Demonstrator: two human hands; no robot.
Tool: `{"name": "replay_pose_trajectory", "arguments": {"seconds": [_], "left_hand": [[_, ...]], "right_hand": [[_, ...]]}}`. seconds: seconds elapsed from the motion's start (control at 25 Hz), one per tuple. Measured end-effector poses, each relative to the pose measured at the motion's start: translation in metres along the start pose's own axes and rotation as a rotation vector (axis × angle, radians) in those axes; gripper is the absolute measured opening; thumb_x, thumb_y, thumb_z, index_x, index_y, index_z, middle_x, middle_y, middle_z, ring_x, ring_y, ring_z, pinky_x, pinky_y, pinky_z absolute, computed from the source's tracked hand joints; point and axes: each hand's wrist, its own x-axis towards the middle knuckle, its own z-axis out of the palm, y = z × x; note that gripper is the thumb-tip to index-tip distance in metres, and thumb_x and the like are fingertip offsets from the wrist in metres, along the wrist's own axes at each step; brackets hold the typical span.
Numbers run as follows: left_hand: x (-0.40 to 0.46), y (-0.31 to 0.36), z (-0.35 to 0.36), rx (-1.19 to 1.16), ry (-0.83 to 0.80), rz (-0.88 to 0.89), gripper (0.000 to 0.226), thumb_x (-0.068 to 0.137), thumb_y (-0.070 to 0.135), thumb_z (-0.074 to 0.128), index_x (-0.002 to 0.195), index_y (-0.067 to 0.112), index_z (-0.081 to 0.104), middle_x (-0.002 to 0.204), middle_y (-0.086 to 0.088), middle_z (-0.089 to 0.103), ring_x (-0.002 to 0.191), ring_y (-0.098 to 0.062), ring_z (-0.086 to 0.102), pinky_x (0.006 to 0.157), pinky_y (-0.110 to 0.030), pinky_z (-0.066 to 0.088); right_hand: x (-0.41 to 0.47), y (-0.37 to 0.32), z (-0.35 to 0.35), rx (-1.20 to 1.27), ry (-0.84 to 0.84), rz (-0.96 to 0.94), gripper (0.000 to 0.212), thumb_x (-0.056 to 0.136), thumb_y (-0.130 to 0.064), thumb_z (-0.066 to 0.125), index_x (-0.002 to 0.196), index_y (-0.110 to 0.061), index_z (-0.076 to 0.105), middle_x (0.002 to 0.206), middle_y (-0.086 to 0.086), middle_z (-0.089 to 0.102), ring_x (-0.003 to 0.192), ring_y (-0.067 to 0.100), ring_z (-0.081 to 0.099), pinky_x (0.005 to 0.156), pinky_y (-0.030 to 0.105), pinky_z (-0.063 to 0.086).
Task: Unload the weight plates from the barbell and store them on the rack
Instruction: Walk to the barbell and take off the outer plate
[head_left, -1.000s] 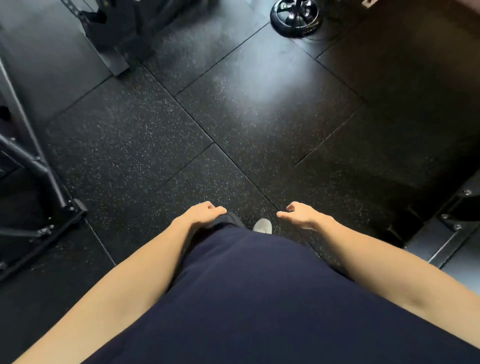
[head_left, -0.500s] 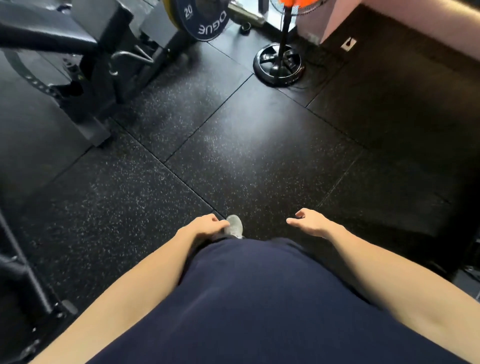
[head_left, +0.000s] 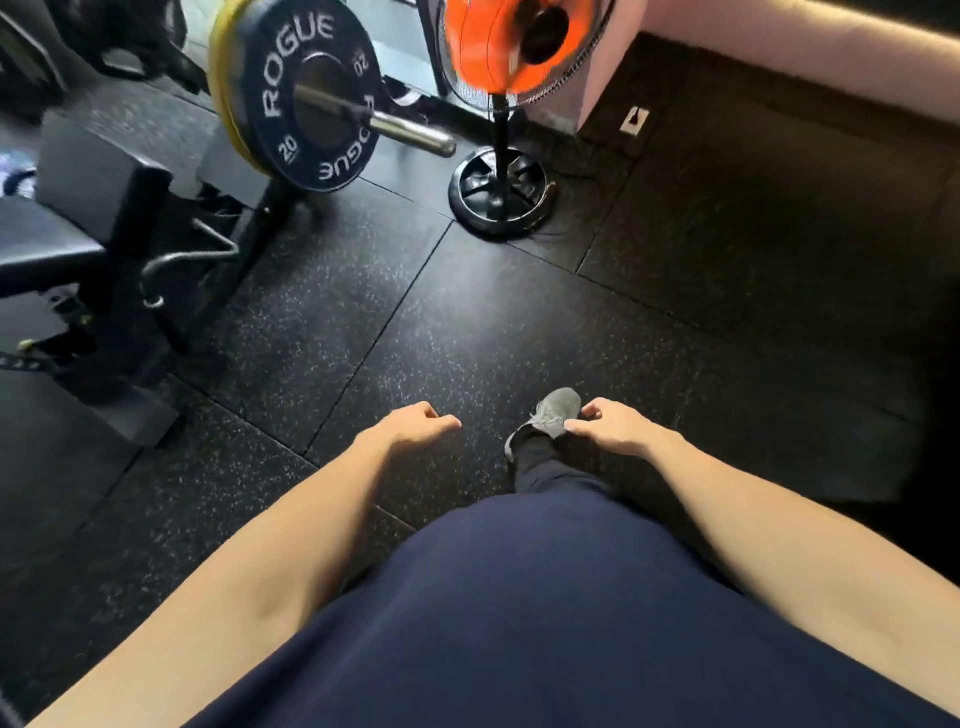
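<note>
The person looks down at a black floor (head_left: 467, 322) made of big rubber tiles with little specks. Both arms reach out in front of a dark blue shirt (head_left: 545, 623).

The left hand (head_left: 410, 423) hangs in the air with its fingers curled loosely, and it holds nothing. The right hand (head_left: 613, 423) is also loose and half curled, and it holds nothing too. A grey shoe (head_left: 556, 413) sits on the floor just beside the right hand in the picture.

Far away on the left is the barbell (head_left: 410, 132). Its shiny silver end sticks out toward the right. A black weight plate (head_left: 306, 96) with white words "ROGUE" and the number 20 sits on the barbell. A yellow plate (head_left: 223, 88) is right behind it, touching it. The plates are well apart from both hands.

To the right of the barbell stands a fan (head_left: 511, 47) with orange blades. Its round black base (head_left: 498, 192) rests on the floor. A black bench (head_left: 62, 244) is on the far left.
</note>
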Motion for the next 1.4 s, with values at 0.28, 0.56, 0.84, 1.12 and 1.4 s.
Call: {"name": "replay_pose_trajectory", "arguments": {"seconds": [0.28,0.56,0.84,1.12,1.4], "left_hand": [[0.082,0.148,-0.121,0.084,0.062,0.117,0.057,0.078,0.066,0.051,0.114,0.022,0.058,0.119,-0.001,0.064,0.107,-0.021,0.057,0.095,-0.035,0.044],[0.150,0.313,-0.173,0.355,-0.061,0.305,0.054,0.079,0.065,0.054,0.114,0.023,0.058,0.111,0.001,0.063,0.100,-0.020,0.055,0.090,-0.035,0.045],[0.189,0.476,-0.159,0.785,-0.254,0.593,0.052,0.087,0.057,0.058,0.120,0.017,0.059,0.116,-0.006,0.064,0.107,-0.024,0.060,0.087,-0.030,0.046],[0.176,0.585,-0.102,1.129,-0.505,0.882,0.048,0.087,0.058,0.056,0.120,0.022,0.057,0.117,0.002,0.058,0.105,-0.016,0.053,0.088,-0.032,0.043],[0.116,0.644,-0.046,1.272,-0.630,1.162,0.057,0.084,0.060,0.059,0.126,0.022,0.053,0.124,-0.001,0.059,0.107,-0.017,0.056,0.094,-0.035,0.045]], "right_hand": [[0.077,-0.030,-0.144,0.179,0.085,0.055,0.067,0.089,-0.051,0.059,0.140,-0.011,0.044,0.143,0.011,0.049,0.127,0.026,0.050,0.106,0.037,0.038],[0.089,0.013,-0.207,0.571,0.240,0.334,0.067,0.088,-0.055,0.056,0.142,-0.018,0.041,0.138,0.009,0.051,0.121,0.025,0.051,0.106,0.045,0.039],[0.068,0.045,-0.199,1.014,0.460,0.652,0.065,0.090,-0.055,0.054,0.141,-0.018,0.041,0.143,0.008,0.047,0.128,0.026,0.047,0.105,0.042,0.039],[0.041,0.023,-0.163,1.484,0.723,0.848,0.070,0.089,-0.055,0.056,0.142,-0.012,0.040,0.141,0.007,0.048,0.125,0.024,0.048,0.093,0.031,0.036],[0.003,0.002,-0.159,1.629,1.030,0.958,0.066,0.089,-0.050,0.057,0.142,-0.014,0.040,0.148,0.010,0.042,0.132,0.025,0.045,0.105,0.036,0.037]]}}
